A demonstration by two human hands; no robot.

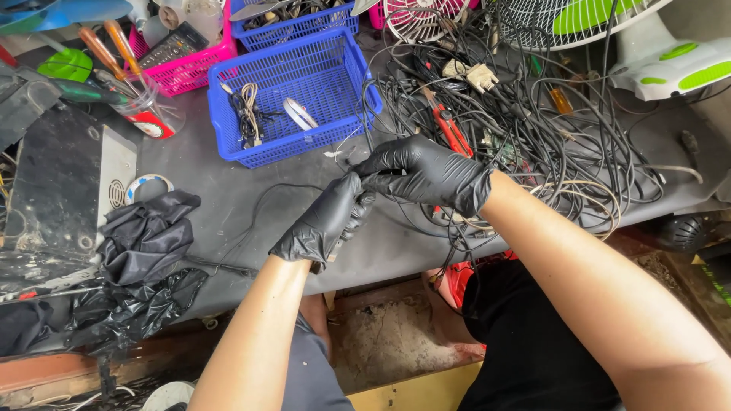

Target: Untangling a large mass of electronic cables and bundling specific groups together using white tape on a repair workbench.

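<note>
Both my hands wear black gloves and meet over the dark table [228,190]. My left hand [324,221] pinches a thin black cable [263,199] that trails off to the left across the table. My right hand [422,173] grips the same cable just above, fingers closed around it, at the edge of a big tangle of black and white wires [533,137]. The stretch of cable inside the two hands is hidden by the gloves.
A blue basket [293,99] with a few coiled cables sits behind my hands, a pink basket [183,65] further left. Red-handled pliers [451,129] lie in the tangle. Crumpled black plastic [145,243] lies at the left, fans [609,30] at the back right.
</note>
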